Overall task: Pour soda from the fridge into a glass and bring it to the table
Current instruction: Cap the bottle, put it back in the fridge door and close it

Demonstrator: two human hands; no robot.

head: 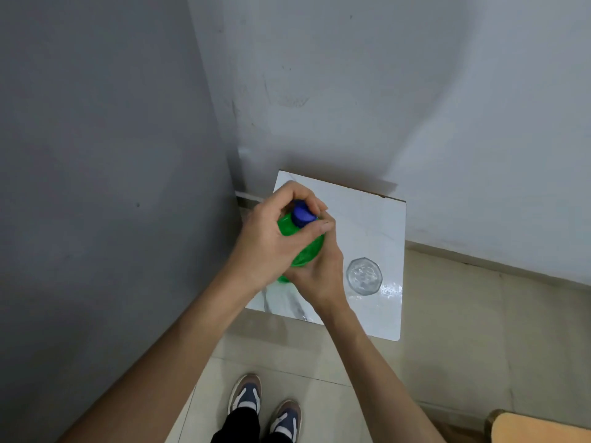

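Looking down from your head, you are holding a green soda bottle (300, 247) over the small white table (377, 219) with both hands. Your left hand (271, 238) is coming in from the left, and its fingers are curling over the top of the bottle. The grip there is pressed together around the blue cap (301, 214), with the thumb on the near side and the fingers wrapping the far side. The cap is poking out between them.

Your right hand (319, 270) is sitting lower down, and its grip is closing around the green body of the bottle from the right. So the bottle is sitting between your two hands, with the cap in the upper hand and the body in the lower one.

The bottle is standing nearly straight up, with its long line running up toward you. Its cap is pointing up at the camera and leaning a little to the far side. The bottom is hiding under your hands, so you cannot tell if it is touching the table.

A clear glass (364, 276) is standing upright on the table, just beside your right hand, with its open mouth facing up.

Your two shoes (265, 407) are standing on the pale tiled floor (447, 330) below.
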